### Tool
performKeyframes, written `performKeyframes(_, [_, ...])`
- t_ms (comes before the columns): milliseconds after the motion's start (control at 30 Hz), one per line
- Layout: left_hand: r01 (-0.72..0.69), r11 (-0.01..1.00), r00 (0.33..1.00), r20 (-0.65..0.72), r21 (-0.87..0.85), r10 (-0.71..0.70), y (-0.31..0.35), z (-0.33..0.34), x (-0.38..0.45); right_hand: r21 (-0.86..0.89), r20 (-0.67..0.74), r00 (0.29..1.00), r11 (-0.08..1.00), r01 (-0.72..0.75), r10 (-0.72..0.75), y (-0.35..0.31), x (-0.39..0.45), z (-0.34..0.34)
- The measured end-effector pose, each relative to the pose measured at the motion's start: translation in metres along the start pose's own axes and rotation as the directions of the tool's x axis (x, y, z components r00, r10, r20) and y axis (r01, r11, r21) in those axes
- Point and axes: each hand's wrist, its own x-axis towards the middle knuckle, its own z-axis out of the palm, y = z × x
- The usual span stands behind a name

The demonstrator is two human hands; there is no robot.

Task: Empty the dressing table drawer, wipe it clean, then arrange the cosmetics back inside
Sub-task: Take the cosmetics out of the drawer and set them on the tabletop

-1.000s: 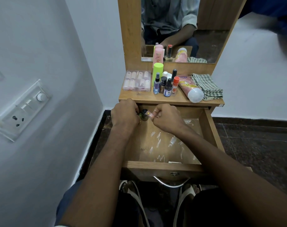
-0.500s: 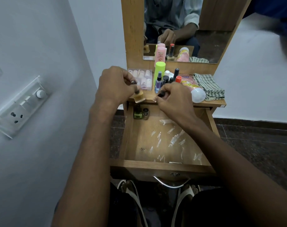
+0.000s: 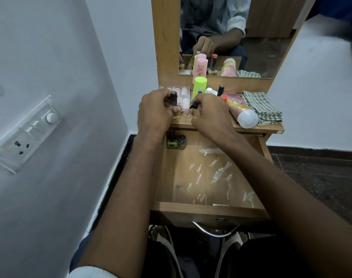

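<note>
The wooden drawer stands pulled out, lined with clear plastic. A green nail polish bottle and a small dark-capped bottle stand in its far left corner. My left hand holds a tan nail polish bottle with a black cap upright on the dressing table top. My right hand pinches a small black-capped bottle just right of it. Both hands hover over the top's front left part.
On the top stand a clear case of small bottles, a lime-capped bottle, a pink tube lying down and a folded checked cloth. The mirror rises behind. A switch panel is on the left wall.
Both hands rose out of the drawer's far left corner to the table top, each carrying a small bottle. Two bottles stayed in the drawer corner.
</note>
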Motion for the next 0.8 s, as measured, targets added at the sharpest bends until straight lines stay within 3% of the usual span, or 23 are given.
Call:
performKeyframes(333, [0.005, 0.999, 0.996, -0.086, -0.036, -0.008, 0.001, -0.010, -0.006, 0.037, -0.018, 0.999, 0.999, -0.035, 0.035, -0.001, 0.000, 0.004])
performKeyframes(533, [-0.047, 0.999, 0.996, 0.078, -0.013, 0.048, 0.005, -0.009, -0.023, 0.122, -0.050, 0.998, 0.992, -0.033, 0.040, -0.007, -0.005, -0.001])
performKeyframes(800, [-0.012, 1.000, 0.999, 0.050, -0.020, 0.013, 0.003, -0.001, -0.035, 0.254, -0.105, 0.993, 0.967, -0.025, 0.054, -0.007, -0.012, 0.010])
